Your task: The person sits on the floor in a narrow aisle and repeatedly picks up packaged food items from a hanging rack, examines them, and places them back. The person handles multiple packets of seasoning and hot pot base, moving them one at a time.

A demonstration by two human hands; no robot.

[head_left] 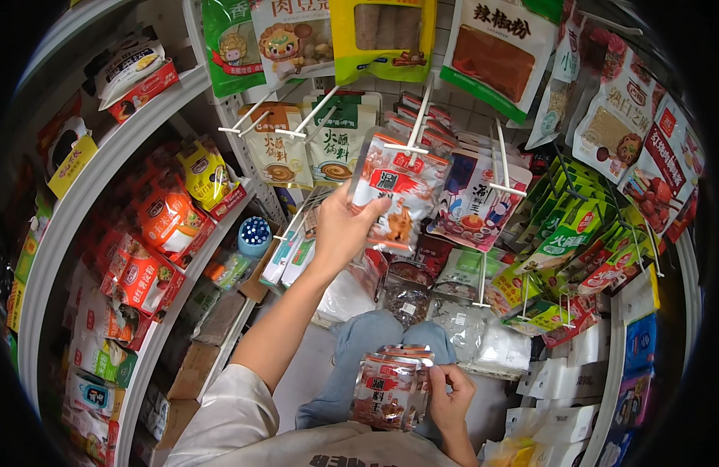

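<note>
My left hand (350, 225) reaches up and grips a red and silver seasoning packet (388, 195), thumb across its front. That packet is at the end of a white metal display hook (419, 125); whether the hook passes through it cannot be told. Similar packets hang behind it on the peg. Low before my body, my right hand (451, 391) pinches the right edge of a small stack of matching seasoning packets (385, 388). Just right of the raised packet hang purple and white packets (482, 195) on another hook.
Curved white shelves (117, 137) with bagged starches stand at the left. Green hot pot packets (569, 233) hang on hooks at the right. Large seasoning bags (499, 58) hang overhead. Clear plastic bags (458, 327) lie low ahead, beyond my knees. White hook ends project toward me.
</note>
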